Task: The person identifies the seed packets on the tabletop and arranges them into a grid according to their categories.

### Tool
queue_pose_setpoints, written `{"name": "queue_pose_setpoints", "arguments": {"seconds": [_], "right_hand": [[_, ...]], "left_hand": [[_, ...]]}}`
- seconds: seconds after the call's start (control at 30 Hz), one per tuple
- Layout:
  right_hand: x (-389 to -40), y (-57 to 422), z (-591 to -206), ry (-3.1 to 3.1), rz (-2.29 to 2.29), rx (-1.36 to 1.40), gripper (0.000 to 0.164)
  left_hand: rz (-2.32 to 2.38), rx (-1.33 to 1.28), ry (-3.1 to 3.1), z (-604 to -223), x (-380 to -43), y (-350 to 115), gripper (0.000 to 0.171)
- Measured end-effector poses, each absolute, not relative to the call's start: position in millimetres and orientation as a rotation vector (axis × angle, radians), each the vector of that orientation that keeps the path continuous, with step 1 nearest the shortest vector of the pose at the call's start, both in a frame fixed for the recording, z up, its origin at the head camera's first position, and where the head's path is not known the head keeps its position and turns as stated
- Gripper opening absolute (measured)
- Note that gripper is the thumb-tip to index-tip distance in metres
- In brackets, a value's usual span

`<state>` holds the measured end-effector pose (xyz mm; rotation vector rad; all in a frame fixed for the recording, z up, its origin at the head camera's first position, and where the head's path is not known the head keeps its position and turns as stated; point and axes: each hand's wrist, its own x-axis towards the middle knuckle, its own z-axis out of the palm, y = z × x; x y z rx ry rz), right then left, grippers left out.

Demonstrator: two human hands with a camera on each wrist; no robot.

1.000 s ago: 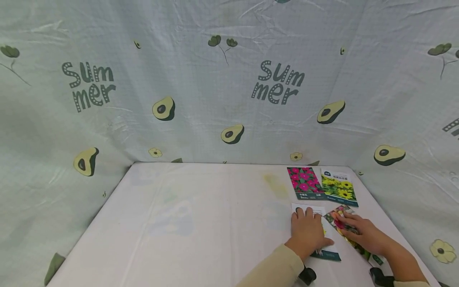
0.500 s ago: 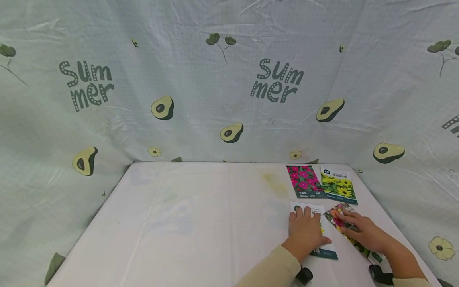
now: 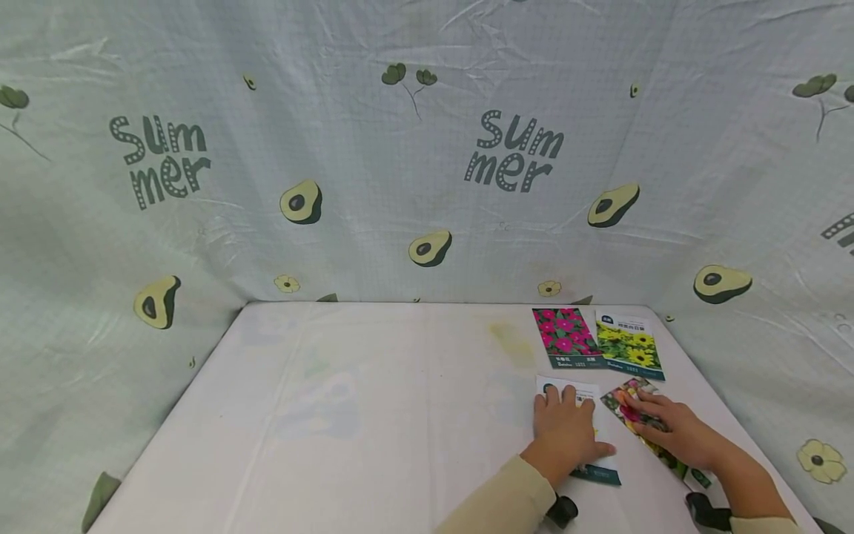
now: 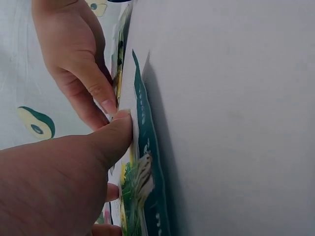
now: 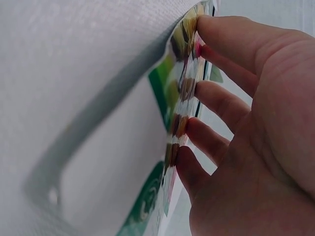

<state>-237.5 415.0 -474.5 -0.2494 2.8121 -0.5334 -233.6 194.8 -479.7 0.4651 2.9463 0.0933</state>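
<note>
My left hand (image 3: 565,430) rests with fingers spread on a white flower seed packet (image 3: 600,472) with a dark green bottom band. Close up in the left wrist view, the thumb lies at the edge of that packet (image 4: 130,196), whose green band lifts a little off the table. To the right, my right hand (image 3: 682,432) touches a slanted seed packet (image 3: 620,404) printed with multicoloured flowers. Its fingertips press on the printed face in the right wrist view, and the near end of this packet (image 5: 152,196) stands off the cloth.
Behind the hands lie a pink-flower seed packet (image 3: 567,337) and a yellow-flower one (image 3: 630,348), overlapping slightly at their edges. A white cloth covers the table (image 3: 300,415). An avocado-print curtain (image 3: 373,170) hangs round the back and sides.
My left hand has slid slightly left, and the packet under it has moved along, widening the gap to the slanted packet. The right hand stays in place.
</note>
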Motion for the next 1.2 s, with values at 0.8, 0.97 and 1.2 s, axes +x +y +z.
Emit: {"name": "queue_pose_setpoints", "arguments": {"seconds": [0.8, 0.97, 1.2], "right_hand": [[-240.3, 415.3, -474.4, 2.789, -0.511, -0.217, 0.07], [-238.8, 415.0, -473.9, 2.783, -0.526, -0.222, 0.07], [-238.5, 415.0, -474.7, 2.779, -0.526, -0.219, 0.07]], "left_hand": [[0.073, 0.482, 2.919, -477.3, -228.3, 168.2, 0.074], [0.084, 0.481, 2.919, -481.7, -228.9, 163.8, 0.073], [0.106, 0.451, 2.922, -478.4, -224.5, 157.2, 0.074]]}}
